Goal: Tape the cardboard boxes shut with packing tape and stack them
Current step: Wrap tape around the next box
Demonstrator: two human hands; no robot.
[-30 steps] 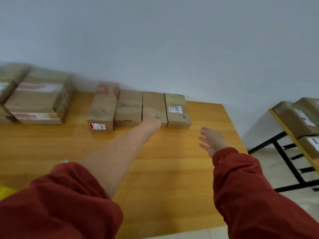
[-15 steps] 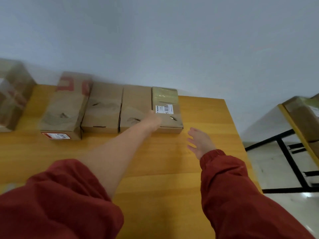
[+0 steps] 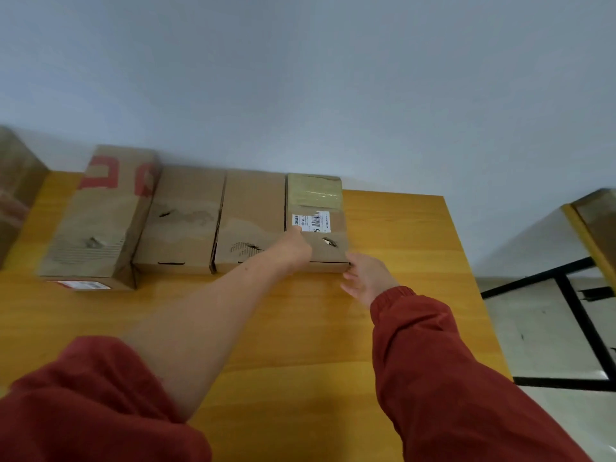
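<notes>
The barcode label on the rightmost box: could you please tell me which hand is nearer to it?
Left. The left hand lies on the box top, fingertips at the barcode label; the right hand is at the box's near right corner.

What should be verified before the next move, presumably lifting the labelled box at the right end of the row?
1. Left hand on the labelled box, at the top's left edge: ok.
2. Left hand's hold: cannot tell, the fingers are unclear.
3. Right hand at the box's near right corner, fingers open: ok.
4. Tape across the far part of the top: ok.
5. Gap to the neighbouring box: not ok, they stand flush.
6. Bare table beside the box: ok.
</notes>
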